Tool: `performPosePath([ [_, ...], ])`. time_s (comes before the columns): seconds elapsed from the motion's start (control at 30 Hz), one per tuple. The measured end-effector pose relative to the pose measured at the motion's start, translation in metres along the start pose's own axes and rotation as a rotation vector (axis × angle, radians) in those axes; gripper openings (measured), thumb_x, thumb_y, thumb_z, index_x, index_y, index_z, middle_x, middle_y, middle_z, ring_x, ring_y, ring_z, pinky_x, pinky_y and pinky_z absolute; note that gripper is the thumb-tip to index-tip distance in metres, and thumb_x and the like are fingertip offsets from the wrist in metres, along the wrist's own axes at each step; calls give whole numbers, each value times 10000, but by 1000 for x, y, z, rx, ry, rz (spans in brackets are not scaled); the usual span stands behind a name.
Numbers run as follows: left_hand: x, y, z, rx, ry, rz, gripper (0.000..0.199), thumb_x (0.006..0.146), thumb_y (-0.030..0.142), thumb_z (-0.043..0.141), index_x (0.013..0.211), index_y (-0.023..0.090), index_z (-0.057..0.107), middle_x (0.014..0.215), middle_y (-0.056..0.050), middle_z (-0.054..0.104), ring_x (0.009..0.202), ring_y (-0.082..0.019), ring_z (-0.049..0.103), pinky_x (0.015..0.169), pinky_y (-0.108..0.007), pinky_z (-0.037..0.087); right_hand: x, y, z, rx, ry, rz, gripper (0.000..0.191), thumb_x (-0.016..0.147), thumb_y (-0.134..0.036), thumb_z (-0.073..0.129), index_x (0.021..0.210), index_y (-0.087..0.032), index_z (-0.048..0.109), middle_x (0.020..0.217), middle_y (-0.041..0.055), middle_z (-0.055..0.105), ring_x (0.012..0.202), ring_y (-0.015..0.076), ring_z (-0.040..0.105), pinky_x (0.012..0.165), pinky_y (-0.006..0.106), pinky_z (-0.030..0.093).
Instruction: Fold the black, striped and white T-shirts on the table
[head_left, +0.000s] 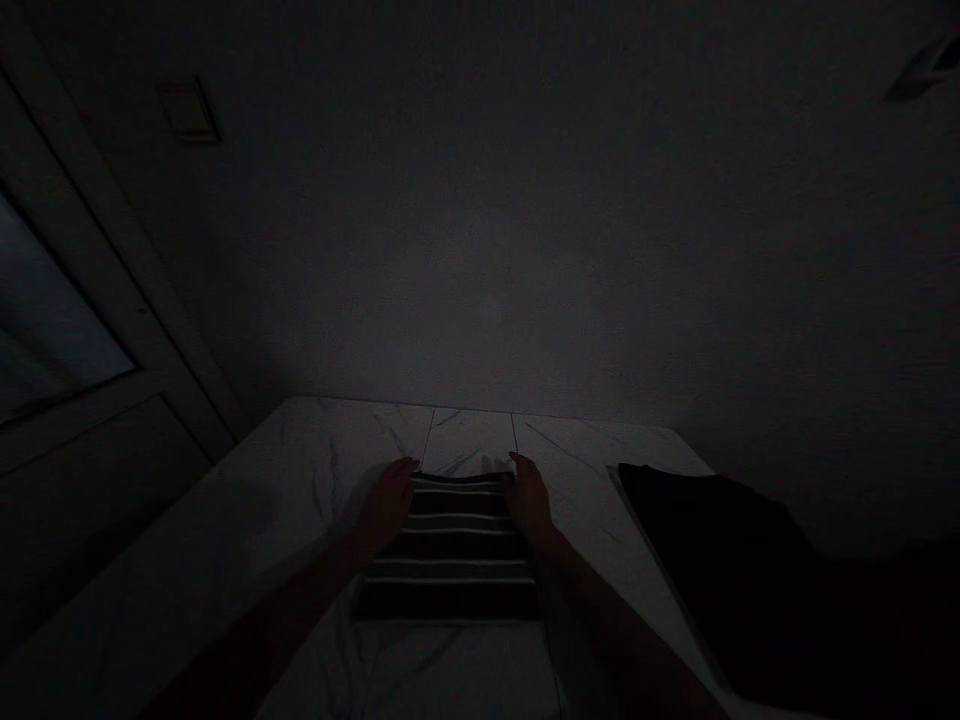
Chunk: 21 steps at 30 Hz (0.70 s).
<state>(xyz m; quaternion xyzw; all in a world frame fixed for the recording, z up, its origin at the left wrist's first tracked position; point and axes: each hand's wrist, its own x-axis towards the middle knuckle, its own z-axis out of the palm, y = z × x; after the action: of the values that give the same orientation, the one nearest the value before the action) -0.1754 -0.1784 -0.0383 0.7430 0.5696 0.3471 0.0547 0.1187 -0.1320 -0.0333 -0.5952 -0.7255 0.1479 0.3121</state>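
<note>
A dark cloth with pale stripes point(457, 545), folded into a neat rectangle, lies on the white marbled table. My left hand point(388, 500) is at its far left corner, fingers closed on the edge. At the far right corner, my right hand point(529, 492) grips the cloth in the same way. Between the two hands the far edge dips slightly. The room is very dim, so the fingertips are hard to make out, and whether the cloth is a garment I cannot tell.
On the right of the marbled table point(322, 460) lies a black cloth pile point(712, 560). A grey wall point(495, 250) rises behind the table's far edge. To the left stands a door with a glass pane point(52, 310), and a switch plate point(187, 110) is on the wall.
</note>
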Motion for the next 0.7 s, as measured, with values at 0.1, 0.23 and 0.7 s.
performPosePath([
  [0.1, -18, 21, 17, 216, -211, 257, 500, 1026, 394, 409, 1486, 215, 492, 1575, -120, 452, 1485, -310, 350, 1206, -549, 288, -17, -12, 5, -163, -160, -359, 511, 994, -279, 420, 1486, -156, 481, 1537, 152, 486, 1454, 285, 393, 1196, 501, 308],
  [0.23, -28, 30, 28, 374, -375, 245, 583, 1035, 516, 374, 1546, 237, 415, 1592, -135, 422, 1482, -357, 347, 1180, -632, 261, -34, -22, 10, -315, -381, -465, 640, 1016, -489, 439, 1544, -128, 399, 1619, 167, 341, 1525, 331, 232, 1218, 568, 212],
  [0.7, -22, 8, 32, 476, -193, 90, 584, 1023, 519, 400, 1537, 245, 438, 1602, -175, 388, 1471, -389, 354, 1153, -644, 277, -22, -18, 4, -368, -414, -336, 797, 1010, -648, 343, 1593, -108, 282, 1661, 179, 204, 1549, 336, 120, 1232, 550, 106],
])
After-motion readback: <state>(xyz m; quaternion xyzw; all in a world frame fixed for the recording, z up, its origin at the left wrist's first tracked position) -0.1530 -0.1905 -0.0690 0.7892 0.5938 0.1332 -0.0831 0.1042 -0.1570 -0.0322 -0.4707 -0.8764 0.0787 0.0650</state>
